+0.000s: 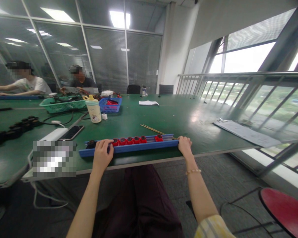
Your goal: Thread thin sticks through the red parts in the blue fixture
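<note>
A long blue rail [139, 147] with a channel along its top lies near the table's front edge. Several red blocks with black tops [129, 141] sit in a row in the channel, and a single red block [158, 138] stands apart toward the right. At the rail's left end is a black piece [91, 144]. My left hand [103, 152] is closed over the left part of the rail, fingertips beside the leftmost red block; whether they touch it I cannot tell. My right hand [185, 146] is closed around the rail's right end, its fingertips partly hidden.
Thin sticks [152, 129] lie behind the rail. To the left are a phone [73, 133], a white power strip [51, 135], a cup [93, 110], a green basket [64, 105] and a blue basket [110, 107]. A clipboard [245, 132] lies right. Two people sit far left.
</note>
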A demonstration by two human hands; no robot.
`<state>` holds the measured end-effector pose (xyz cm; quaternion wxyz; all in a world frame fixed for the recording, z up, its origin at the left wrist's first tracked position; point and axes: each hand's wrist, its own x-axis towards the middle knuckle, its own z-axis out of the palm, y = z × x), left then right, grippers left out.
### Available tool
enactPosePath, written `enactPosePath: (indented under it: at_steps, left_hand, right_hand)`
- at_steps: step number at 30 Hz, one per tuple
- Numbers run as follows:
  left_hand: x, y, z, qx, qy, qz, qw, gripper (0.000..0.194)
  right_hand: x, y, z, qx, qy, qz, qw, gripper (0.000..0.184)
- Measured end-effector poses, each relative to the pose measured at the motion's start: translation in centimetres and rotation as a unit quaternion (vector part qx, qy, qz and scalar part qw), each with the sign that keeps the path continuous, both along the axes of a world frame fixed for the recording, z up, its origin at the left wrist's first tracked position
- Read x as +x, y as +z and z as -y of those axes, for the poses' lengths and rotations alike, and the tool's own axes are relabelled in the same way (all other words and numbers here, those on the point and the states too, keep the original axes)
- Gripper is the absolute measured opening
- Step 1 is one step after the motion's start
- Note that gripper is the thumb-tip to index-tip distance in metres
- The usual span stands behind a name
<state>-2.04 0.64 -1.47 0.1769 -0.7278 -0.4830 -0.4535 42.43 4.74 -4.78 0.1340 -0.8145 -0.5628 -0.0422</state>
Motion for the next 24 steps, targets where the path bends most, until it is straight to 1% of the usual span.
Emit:
enactPosePath:
  at_steps: [5, 8, 12, 16, 21, 24]
  left_hand:
    - [-0.1, -0.1, 0.0, -0.008, -0.002, 0.007, 1.0, 0.021]
    - [-0.1, -0.1, -0.1, -0.013, -0.002, 0.009, 1.0, 0.021]
    - [0.0, 0.0, 0.0, -0.018, -0.001, 0.011, 1.0, 0.021]
    - [-0.1, -0.1, 0.0, -0.015, -0.003, 0.009, 1.0, 0.021]
    - [-0.1, -0.1, 0.0, -0.01, -0.001, 0.003, 1.0, 0.02]
    - [0.0, 0.0, 0.0, -0.008, -0.001, 0.003, 1.0, 0.02]
  right_hand:
    - [-0.4, 0.1, 0.4, 0.041, -0.031, 0.005, 0.999, 0.033]
    - [-0.7, 0.3, 0.7, 0.052, -0.038, -0.009, 0.998, 0.034]
    - [-0.7, 0.6, 0.7, 0.046, -0.015, -0.037, 0.998, 0.036]
    - [-0.3, 0.5, 0.4, 0.035, 0.01, -0.066, 0.997, 0.036]
    - [0.3, 0.1, -0.2, 0.033, 0.014, -0.087, 0.996, 0.036]
    - [0.6, 0.0, -0.3, 0.048, 0.007, -0.104, 0.993, 0.034]
